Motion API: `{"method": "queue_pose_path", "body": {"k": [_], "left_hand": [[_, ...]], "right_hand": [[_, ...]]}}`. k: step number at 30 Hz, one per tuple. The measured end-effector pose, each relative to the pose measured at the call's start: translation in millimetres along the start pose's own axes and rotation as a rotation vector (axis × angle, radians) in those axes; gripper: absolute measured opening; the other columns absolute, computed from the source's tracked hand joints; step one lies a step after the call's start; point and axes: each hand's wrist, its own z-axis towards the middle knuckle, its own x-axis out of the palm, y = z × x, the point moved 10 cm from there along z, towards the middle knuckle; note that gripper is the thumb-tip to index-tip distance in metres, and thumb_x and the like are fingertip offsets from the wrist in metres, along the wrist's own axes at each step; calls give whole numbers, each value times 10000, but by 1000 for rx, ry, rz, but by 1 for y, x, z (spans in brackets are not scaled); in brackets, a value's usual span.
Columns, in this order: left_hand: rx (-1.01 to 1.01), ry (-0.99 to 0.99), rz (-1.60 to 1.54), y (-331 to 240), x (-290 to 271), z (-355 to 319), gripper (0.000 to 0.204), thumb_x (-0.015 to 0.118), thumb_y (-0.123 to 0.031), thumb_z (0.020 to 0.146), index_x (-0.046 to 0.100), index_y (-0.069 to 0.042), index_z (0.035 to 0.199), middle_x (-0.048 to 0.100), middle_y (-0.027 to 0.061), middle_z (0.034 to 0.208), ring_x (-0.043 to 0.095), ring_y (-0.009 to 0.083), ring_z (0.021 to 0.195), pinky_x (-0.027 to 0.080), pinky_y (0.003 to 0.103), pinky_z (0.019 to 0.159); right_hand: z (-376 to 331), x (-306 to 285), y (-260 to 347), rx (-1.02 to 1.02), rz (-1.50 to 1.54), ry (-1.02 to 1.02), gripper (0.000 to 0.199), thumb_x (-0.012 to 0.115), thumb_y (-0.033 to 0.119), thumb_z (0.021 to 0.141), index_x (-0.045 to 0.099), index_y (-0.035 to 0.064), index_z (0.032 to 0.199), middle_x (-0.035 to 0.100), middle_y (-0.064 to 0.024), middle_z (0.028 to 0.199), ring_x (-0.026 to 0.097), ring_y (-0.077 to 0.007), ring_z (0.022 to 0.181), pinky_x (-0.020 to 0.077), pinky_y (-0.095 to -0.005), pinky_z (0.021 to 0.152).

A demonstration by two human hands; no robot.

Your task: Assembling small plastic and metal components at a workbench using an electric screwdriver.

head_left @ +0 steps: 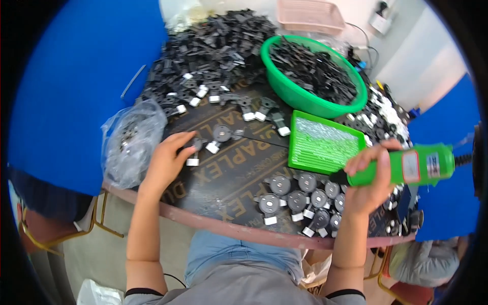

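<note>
My left hand (pixel 166 160) rests on the dark table top (pixel 231 178), fingertips touching a black plastic part with a white end (pixel 194 152). A similar round-headed part (pixel 222 134) lies just beyond it. My right hand (pixel 370 179) grips a green electric screwdriver (pixel 406 166), held sideways with its black tip pointing left, above a cluster of several black round parts (pixel 302 199). A green flat tray of small screws (pixel 322 144) sits just left of the tool's tip.
A green round basin (pixel 284 84) full of black parts stands at the back, beside a large heap of black parts (pixel 211 48). A clear plastic bag (pixel 131 142) lies at the table's left edge. A pink tray (pixel 311 14) is far back. Blue panels flank the table.
</note>
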Motion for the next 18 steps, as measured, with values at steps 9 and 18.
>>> {"method": "queue_pose_path", "body": {"k": [9, 18], "left_hand": [[24, -58, -42, -44, 26, -49, 437, 743, -52, 757, 643, -13, 1181, 646, 162, 1142, 626, 292, 1047, 470, 337, 908], [95, 11, -171, -101, 76, -79, 497, 808, -153, 715, 648, -20, 1167, 638, 132, 1121, 617, 299, 979, 500, 360, 846]], "right_hand": [[32, 26, -61, -28, -103, 128, 183, 537, 98, 949, 457, 11, 1088, 522, -71, 627, 527, -165, 489, 451, -293, 474], [22, 31, -88, -2, -101, 189, 175, 524, 100, 955, 468, 10, 1095, 523, -84, 628, 524, -178, 486, 452, -313, 469]]}}
